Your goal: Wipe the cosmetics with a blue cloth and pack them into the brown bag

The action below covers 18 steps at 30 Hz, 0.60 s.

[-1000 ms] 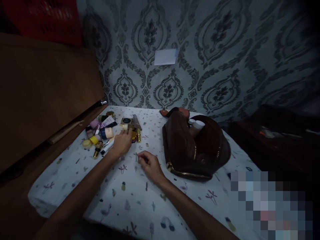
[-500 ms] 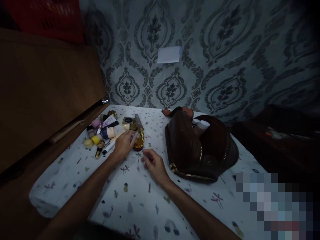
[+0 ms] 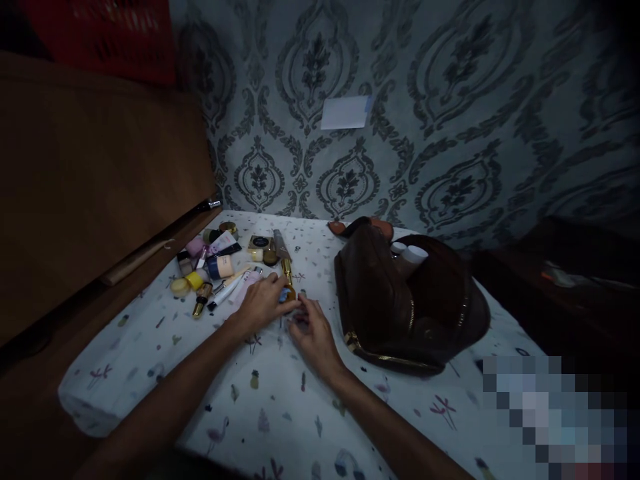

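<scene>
My left hand point(image 3: 263, 303) is closed, thumb and fingers together around a small light-blue item point(image 3: 284, 293) whose kind I cannot make out. Close to its fingertips is my right hand point(image 3: 314, 333), palm inward, fingers loosely bent and apart, with nothing clearly in them. An amber round jar point(image 3: 291, 295) is mostly hidden behind the left fingers. Just beyond it lies a gold-capped bottle point(image 3: 287, 268). Left of my left hand are a pale pink tube point(image 3: 246, 285), a white tube point(image 3: 225, 293) and a blue-and-cream jar point(image 3: 221, 267).
On the patterned white cloth point(image 3: 165, 360), a brown leather bag point(image 3: 370, 293) stands unzipped at right, white-capped bottles point(image 3: 414, 255) inside. More cosmetics, including a yellow-lidded jar point(image 3: 193, 278), cluster at left. A wooden panel point(image 3: 100, 173) borders the left side; papered wall point(image 3: 300, 153) rises behind.
My left hand has moved right with the light-blue item, uncovering the pale pink tube and coming up to my right hand. The view has shifted slightly left.
</scene>
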{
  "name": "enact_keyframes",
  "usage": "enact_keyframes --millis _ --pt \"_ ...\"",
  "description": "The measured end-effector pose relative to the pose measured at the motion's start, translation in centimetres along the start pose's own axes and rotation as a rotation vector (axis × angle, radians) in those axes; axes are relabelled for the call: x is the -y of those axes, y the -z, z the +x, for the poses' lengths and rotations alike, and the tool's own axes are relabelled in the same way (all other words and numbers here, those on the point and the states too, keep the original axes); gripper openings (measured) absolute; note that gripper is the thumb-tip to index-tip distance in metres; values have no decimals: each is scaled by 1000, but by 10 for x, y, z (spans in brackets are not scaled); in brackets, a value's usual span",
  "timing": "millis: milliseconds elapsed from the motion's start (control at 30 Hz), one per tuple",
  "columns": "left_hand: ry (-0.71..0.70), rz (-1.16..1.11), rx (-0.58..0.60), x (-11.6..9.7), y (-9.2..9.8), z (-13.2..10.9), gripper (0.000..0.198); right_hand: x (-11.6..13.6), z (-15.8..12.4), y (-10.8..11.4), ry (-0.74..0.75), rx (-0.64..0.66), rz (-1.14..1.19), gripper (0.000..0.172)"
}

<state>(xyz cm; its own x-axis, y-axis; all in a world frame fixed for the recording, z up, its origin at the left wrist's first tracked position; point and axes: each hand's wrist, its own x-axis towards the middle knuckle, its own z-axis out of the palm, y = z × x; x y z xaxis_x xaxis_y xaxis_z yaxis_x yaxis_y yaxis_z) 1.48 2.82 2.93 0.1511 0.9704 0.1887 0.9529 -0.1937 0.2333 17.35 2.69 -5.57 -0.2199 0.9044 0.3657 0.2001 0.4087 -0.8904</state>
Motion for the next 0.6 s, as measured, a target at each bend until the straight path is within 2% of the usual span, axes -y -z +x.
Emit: enact_keyframes --millis 133,333,600 --pt "46 -2 5 -9 2 -1 36 3 0 -1 29 32 -18 60" --pt "49 14 7 -11 9 -3 30 17 -1 1 39 89 15 59" --pt "-244 -72 37 16 1 -1 48 27 -2 5 -12 62 -94 62"
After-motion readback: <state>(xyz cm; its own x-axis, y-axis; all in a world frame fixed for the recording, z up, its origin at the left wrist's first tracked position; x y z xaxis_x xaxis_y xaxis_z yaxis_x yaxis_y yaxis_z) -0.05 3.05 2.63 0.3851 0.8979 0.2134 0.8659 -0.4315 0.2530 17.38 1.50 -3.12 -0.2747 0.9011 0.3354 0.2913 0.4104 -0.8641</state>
